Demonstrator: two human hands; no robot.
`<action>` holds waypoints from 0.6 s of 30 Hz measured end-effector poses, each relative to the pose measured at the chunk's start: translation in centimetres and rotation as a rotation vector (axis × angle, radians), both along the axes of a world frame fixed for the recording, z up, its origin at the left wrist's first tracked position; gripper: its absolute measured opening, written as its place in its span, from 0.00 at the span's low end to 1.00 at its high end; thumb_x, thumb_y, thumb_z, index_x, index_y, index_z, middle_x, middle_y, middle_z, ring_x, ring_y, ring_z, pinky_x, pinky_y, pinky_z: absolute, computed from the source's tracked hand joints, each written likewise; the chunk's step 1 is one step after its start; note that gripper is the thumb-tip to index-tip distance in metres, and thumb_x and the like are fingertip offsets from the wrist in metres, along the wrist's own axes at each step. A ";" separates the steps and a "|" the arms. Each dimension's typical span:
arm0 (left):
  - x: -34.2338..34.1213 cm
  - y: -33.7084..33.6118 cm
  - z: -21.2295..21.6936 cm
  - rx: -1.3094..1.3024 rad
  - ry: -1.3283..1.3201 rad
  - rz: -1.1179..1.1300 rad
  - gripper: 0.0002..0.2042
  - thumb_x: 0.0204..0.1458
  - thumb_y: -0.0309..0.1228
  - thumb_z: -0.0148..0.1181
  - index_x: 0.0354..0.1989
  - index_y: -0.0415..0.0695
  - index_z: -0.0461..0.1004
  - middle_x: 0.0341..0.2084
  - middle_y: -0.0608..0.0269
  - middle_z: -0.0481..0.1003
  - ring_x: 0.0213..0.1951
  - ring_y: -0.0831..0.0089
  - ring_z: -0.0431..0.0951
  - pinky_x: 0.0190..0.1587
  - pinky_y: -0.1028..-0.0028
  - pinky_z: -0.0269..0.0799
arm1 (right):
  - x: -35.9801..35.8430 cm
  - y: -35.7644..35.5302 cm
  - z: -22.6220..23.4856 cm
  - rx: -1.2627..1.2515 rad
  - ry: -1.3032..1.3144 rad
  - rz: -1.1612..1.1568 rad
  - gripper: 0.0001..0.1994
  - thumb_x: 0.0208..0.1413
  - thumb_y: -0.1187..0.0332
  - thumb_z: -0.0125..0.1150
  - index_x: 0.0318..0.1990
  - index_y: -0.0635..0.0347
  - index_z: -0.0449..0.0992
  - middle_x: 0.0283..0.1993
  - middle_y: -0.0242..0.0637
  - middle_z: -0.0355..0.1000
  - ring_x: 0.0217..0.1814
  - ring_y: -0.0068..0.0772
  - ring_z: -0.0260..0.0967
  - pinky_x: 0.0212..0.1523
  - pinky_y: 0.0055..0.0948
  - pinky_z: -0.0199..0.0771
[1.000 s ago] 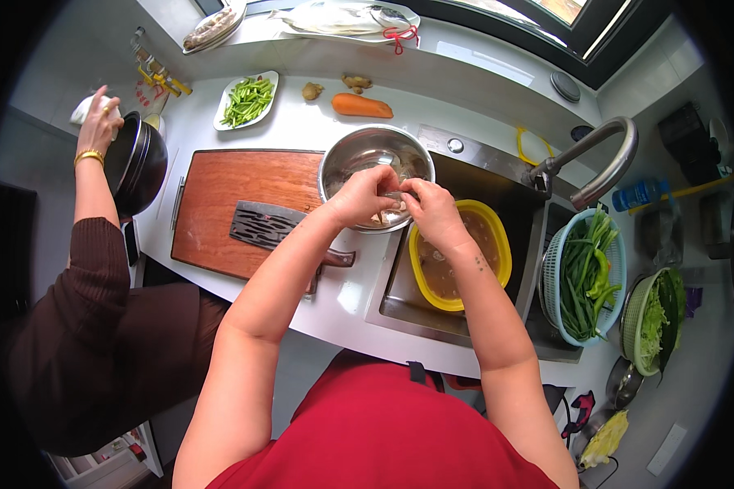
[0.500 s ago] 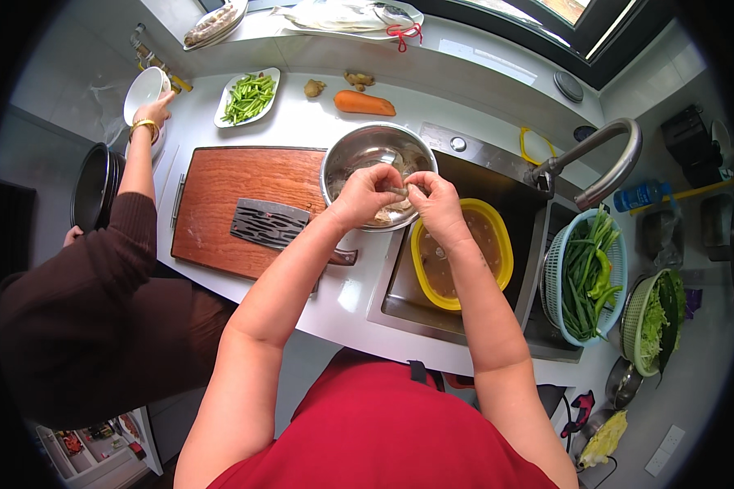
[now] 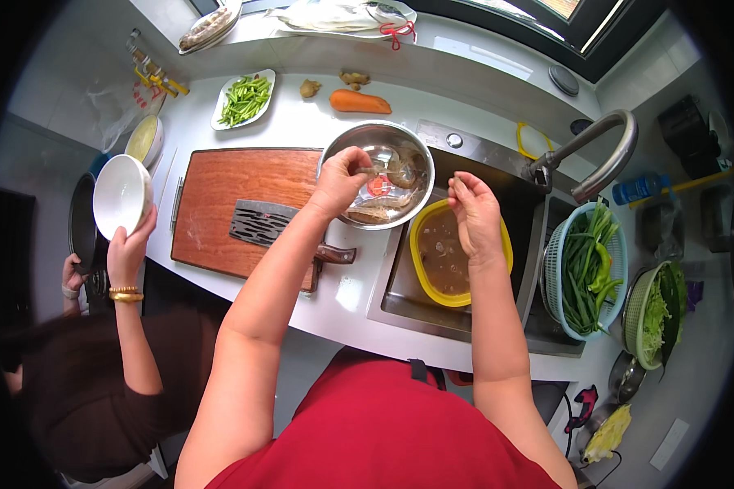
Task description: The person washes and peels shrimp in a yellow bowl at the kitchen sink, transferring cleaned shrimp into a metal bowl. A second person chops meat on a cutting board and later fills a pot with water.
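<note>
Over the steel bowl (image 3: pixel 422 204), my left hand (image 3: pixel 340 181) pinches a greyish shrimp between thumb and fingertips. More grey, translucent shrimp (image 3: pixel 408 167) lie inside the bowl. My right hand (image 3: pixel 475 216) is raised over the yellow basin (image 3: pixel 420 267), its thumb and fingers pressed together; whatever they hold is too small to make out. Murky brown water with floating bits fills the basin, which sits in the sink (image 3: pixel 398 303). Left of the bowl, a cleaver (image 3: pixel 261 222) with a dark patterned blade lies on the wooden cutting board (image 3: pixel 212 175), partly behind my left forearm.
At left, a co-worker's hand (image 3: pixel 126 253) holds a white bowl (image 3: pixel 122 196) near a black pan (image 3: pixel 81 216). Cut green stalks (image 3: pixel 245 99), ginger (image 3: pixel 310 88) and a carrot (image 3: pixel 359 102) lie behind the board. A curved faucet (image 3: pixel 616 159) and blue vegetable basket (image 3: pixel 583 330) stand right.
My hands have parted: the right moved right, over the basin, while the left stayed above the steel bowl with the shrimp. The co-worker's white bowl came nearer and turned.
</note>
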State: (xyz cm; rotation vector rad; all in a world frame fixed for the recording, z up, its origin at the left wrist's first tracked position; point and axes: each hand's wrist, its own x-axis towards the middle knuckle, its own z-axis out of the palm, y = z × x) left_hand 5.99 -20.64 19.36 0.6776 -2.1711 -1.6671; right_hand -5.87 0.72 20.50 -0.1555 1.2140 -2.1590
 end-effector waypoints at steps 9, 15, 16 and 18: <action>-1.8 -0.2 -3.2 -0.623 -0.277 -0.062 0.11 0.43 0.23 0.56 0.37 0.41 0.73 0.30 0.56 0.74 0.35 0.63 0.74 0.42 0.71 0.69 | -0.6 9.6 -11.5 1.025 0.777 0.068 0.15 0.48 0.70 0.59 0.45 0.60 0.70 0.43 0.42 0.69 0.45 0.38 0.66 0.49 0.33 0.66; -7.7 7.2 7.9 -1.088 -0.440 -0.664 0.07 0.49 0.29 0.52 0.34 0.46 0.76 0.31 0.67 0.74 0.44 0.70 0.70 0.52 0.68 0.56 | 2.6 12.6 -15.7 1.506 0.619 0.952 0.36 0.43 0.55 0.61 0.61 0.53 0.55 0.59 0.49 0.58 0.63 0.48 0.54 0.59 0.38 0.57; -10.4 9.3 10.4 -1.548 -0.407 -0.930 0.07 0.49 0.30 0.52 0.33 0.47 0.76 0.30 0.70 0.75 0.46 0.71 0.69 0.55 0.67 0.52 | 3.4 12.2 -15.8 1.562 0.626 0.954 0.35 0.44 0.56 0.60 0.61 0.52 0.55 0.60 0.50 0.57 0.62 0.48 0.54 0.59 0.39 0.57; -14.0 12.1 12.4 -2.148 -0.213 -1.215 0.08 0.48 0.31 0.51 0.31 0.51 0.78 0.30 0.75 0.75 0.49 0.73 0.68 0.61 0.66 0.43 | 4.1 10.9 -16.5 1.567 0.623 0.966 0.33 0.44 0.59 0.59 0.60 0.51 0.56 0.59 0.50 0.58 0.61 0.47 0.56 0.59 0.39 0.57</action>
